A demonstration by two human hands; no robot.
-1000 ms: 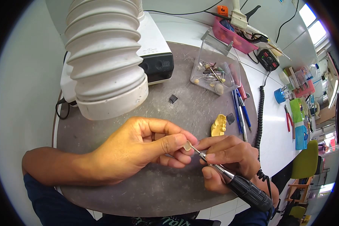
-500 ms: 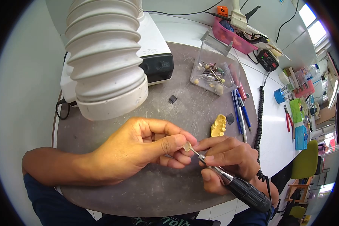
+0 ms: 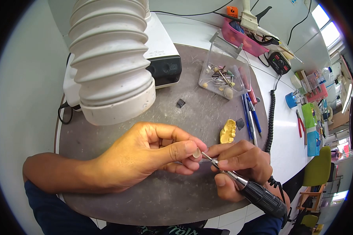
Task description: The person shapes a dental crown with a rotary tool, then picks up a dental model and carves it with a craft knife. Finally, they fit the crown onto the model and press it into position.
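Observation:
A small pale, tooth-coloured piece (image 3: pixel 196 153) is pinched between the thumb and fingers of my left hand (image 3: pixel 157 152). My right hand (image 3: pixel 245 162) grips a black and silver rotary handpiece (image 3: pixel 261 197) like a pen, its thin metal bit pointing left at the piece. Whether the tip touches the piece is too small to tell. A yellow dental model (image 3: pixel 227 132) rests on the grey-brown board (image 3: pixel 176 203) just above my right hand, beside a small dark scrap (image 3: pixel 240 124).
A white ribbed hose (image 3: pixel 110 58) hangs at upper left before a white machine (image 3: pixel 161 47). Behind the model are a clear box of burs (image 3: pixel 223 74) and blue-handled tools (image 3: pixel 251 113). A coiled black cord (image 3: pixel 270 121) runs down the right, near red pliers (image 3: pixel 301 123).
My right hand and the handpiece have shifted slightly right and down, and the bit has drawn back a little from the pale piece. The piece is turned slightly in my left fingers.

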